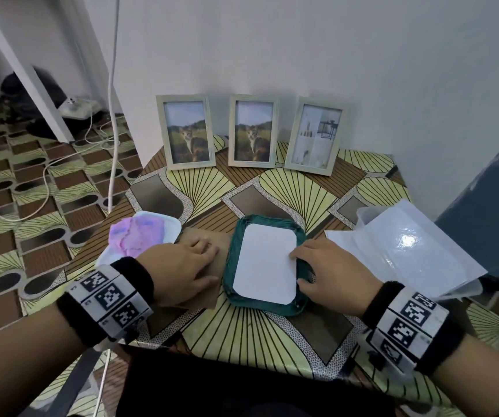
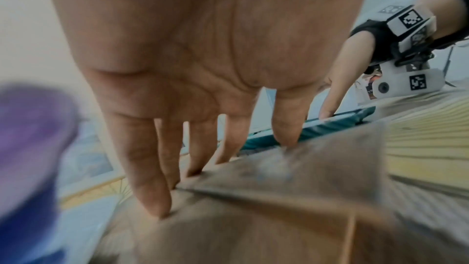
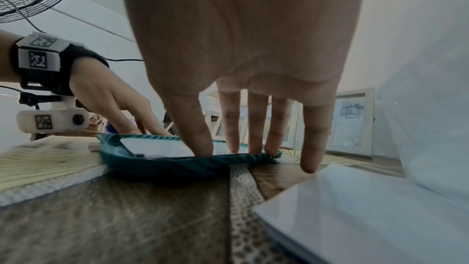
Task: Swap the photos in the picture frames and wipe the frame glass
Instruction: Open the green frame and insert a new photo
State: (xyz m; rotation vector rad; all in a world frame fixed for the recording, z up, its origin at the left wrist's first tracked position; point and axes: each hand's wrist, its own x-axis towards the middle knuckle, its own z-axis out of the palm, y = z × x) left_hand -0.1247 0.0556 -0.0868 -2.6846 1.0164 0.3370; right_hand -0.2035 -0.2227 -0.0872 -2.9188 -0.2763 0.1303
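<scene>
A teal picture frame [image 1: 230, 263] lies face down mid-table with a white photo back [image 1: 264, 263] inside it. My right hand [image 1: 329, 272] touches the photo's right edge with straight fingers; in the right wrist view its fingertips [image 3: 205, 148] dip inside the teal frame [image 3: 177, 166]. My left hand [image 1: 188, 269] rests flat on a brown backing board [image 1: 204, 300] left of the frame, fingers [image 2: 157, 198] straight on the board [image 2: 291, 178]. Against the back wall lean two cat-photo frames [image 1: 185, 132] [image 1: 253, 130] and an interior-photo frame [image 1: 314, 135].
A white dish [image 1: 171, 224] holding a pink-purple cloth [image 1: 139, 236] sits at the table's left edge. A clear plastic sleeve [image 1: 407, 245] over white sheets [image 3: 355, 208] lies at the right. Cables [image 1: 46, 176] run across the floor on the left.
</scene>
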